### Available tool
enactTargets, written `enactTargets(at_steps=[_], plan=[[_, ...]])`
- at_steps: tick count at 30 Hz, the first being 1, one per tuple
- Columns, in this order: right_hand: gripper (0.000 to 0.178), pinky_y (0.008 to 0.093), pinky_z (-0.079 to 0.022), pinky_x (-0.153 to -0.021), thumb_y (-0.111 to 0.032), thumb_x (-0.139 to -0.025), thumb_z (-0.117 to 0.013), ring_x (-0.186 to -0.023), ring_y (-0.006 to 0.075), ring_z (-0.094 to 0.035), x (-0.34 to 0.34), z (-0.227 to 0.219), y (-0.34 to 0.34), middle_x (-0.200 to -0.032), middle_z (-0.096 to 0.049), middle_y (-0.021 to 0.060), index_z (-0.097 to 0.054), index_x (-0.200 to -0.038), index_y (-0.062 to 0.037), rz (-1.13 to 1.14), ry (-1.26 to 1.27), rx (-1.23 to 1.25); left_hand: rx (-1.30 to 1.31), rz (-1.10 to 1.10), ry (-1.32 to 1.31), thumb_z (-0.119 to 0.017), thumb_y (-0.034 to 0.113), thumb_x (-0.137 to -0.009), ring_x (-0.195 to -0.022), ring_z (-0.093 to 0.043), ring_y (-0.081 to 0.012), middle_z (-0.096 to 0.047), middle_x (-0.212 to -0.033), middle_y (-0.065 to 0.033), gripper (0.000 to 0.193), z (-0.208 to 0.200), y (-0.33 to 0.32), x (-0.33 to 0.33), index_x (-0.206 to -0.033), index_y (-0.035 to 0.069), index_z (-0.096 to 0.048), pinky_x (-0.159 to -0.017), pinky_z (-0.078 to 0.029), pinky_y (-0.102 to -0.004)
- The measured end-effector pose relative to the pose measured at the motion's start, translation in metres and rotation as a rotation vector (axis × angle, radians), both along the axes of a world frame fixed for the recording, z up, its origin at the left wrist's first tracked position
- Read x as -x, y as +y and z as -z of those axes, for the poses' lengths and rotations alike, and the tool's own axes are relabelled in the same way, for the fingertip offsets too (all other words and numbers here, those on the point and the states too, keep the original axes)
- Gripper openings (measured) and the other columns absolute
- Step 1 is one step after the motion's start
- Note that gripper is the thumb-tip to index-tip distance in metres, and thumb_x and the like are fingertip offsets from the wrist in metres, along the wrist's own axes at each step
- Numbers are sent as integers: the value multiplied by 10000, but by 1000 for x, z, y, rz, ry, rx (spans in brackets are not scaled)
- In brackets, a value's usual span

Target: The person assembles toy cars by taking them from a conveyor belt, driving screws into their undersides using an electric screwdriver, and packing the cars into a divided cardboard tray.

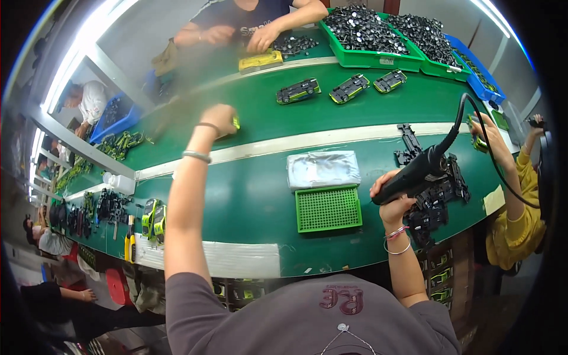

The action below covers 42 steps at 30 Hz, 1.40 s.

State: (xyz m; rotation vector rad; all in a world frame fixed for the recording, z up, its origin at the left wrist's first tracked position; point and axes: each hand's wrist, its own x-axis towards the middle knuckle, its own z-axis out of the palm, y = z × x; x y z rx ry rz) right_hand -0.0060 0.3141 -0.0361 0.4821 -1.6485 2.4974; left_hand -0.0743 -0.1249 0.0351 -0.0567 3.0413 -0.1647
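Observation:
My left hand (220, 120) reaches far over the green surface, its fingers closed round a toy car (236, 123); only a yellow-green edge of it shows past the fingers. In my right hand (393, 201) is a black electric screwdriver (408, 176), its cable looping up and to the right. Just beyond that tool lie several black toy car chassis (427, 218). A small green perforated tray (329, 210) stands left of the right hand, with a pale plastic-wrapped packet (323, 168) against its far side.
Beyond a white strip (331, 139), upturned toy cars (350, 89) lie in a row. Green bins (378, 59) of small black parts stand at the far right. Yellow-handled pliers (129, 239) and green car bodies (154, 219) lie at left. Co-workers' hands (263, 38) are across and at right.

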Motion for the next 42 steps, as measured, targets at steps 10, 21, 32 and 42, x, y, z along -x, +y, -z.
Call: enactTargets(at_steps=[10,21,32,42], plan=[[934,286,-449,-522,-904,-564,-377,-552,175,-511,2,4,6,-648,-506,84,-451,-862,-21,21,-30,-39,-379,396,148,-677,325,-755,-992,-575,-328,-608,-1059,-197,422,2,126,75,-1067,44,-630,-867,-452,-388],[794,272,-439,-534,-783,-654,-433,-573,161,-518,5,3,0,-651,-509,72,-471,-850,-14,5,-24,-8,-79,445,273,-710,217,-695,-905,-561,-346,-587,-878,-132,380,43,180,83,-988,111,-492,-723,-494,-428],[821,278,-451,-619,-771,-709,-467,-673,171,-536,2,3,8,-735,-518,85,-479,-927,20,13,125,-218,-85,-225,393,-700,191,-725,-897,-560,-320,-579,-914,-137,349,-30,-47,-186,-1015,124,-519,-748,-448,-409],[931,355,-447,-784,-835,-694,-334,-775,235,-554,18,3,7,-817,-560,141,-495,-965,40,9,91,-256,-432,-923,551,-719,195,-761,-631,-495,-32,-552,-726,2,333,-49,86,-477,-980,29,-532,-542,-386,-185]])
